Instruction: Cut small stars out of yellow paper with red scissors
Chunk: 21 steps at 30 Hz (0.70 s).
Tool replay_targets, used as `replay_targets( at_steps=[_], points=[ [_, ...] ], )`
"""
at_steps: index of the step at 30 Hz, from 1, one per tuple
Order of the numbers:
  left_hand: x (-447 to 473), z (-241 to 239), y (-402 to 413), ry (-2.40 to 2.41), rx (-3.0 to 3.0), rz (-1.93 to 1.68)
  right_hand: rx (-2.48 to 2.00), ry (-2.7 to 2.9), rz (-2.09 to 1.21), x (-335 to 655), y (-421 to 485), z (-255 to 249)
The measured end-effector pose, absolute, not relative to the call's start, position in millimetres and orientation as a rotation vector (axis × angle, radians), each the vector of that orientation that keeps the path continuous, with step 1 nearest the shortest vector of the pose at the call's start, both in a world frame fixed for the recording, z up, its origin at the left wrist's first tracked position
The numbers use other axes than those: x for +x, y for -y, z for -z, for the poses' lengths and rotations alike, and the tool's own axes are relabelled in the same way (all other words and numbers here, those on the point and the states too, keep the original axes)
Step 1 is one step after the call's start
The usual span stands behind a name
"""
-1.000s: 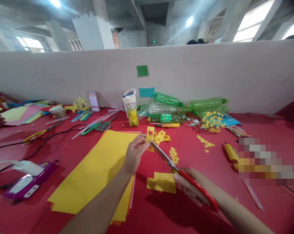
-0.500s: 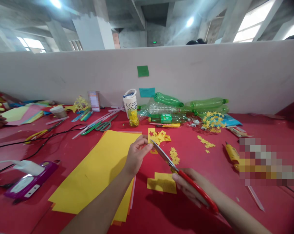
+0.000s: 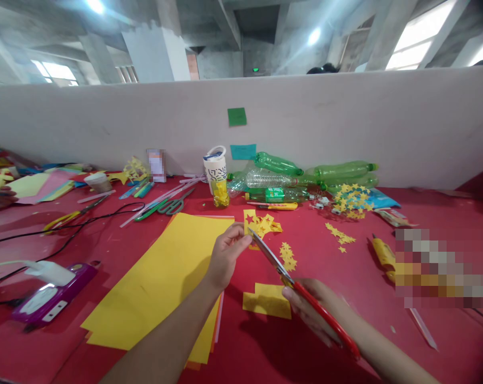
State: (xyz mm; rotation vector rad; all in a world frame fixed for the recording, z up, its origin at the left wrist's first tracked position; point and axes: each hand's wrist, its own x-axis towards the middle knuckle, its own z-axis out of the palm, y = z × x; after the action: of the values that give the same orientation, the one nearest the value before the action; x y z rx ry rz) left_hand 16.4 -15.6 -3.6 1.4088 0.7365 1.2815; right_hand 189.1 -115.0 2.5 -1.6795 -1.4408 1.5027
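Observation:
My left hand (image 3: pixel 225 255) pinches a small yellow paper strip (image 3: pixel 249 219) with star-shaped holes, held just above the red table (image 3: pixel 317 256). My right hand (image 3: pixel 317 309) grips red-handled scissors (image 3: pixel 301 293), whose blades point up-left and meet the strip by my left fingertips. A yellow offcut (image 3: pixel 266 301) lies under the scissors. Cut yellow stars (image 3: pixel 287 255) lie just beyond the blades. A large yellow sheet (image 3: pixel 165 277) on a stack lies under my left forearm.
Green plastic bottles (image 3: pixel 305 176) and a patterned cup (image 3: pixel 214 170) stand by the grey partition. More stars (image 3: pixel 349 198) lie at the right. Green scissors (image 3: pixel 161 207), cables, a purple device (image 3: pixel 49 298) and coloured papers (image 3: pixel 41 185) fill the left. A yellow tool (image 3: pixel 383 253) lies at the right.
Almost nothing has moved. My left hand with the strip and the scissor blades sit slightly lower and closer together than a second ago.

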Motion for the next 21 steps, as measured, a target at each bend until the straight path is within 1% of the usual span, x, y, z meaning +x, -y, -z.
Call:
replay_targets(
  at_steps=[5, 21],
  points=[
    [17.7, 3.8, 15.5, -0.742, 1.379, -1.303, -1.616, 1.468, -1.541, 191.8, 115.6, -0.4],
    [16.1, 2.3, 12.8, -0.755, 1.268, -1.336, -1.637, 1.441, -1.507, 192.8, 111.7, 3.0]
  ],
)
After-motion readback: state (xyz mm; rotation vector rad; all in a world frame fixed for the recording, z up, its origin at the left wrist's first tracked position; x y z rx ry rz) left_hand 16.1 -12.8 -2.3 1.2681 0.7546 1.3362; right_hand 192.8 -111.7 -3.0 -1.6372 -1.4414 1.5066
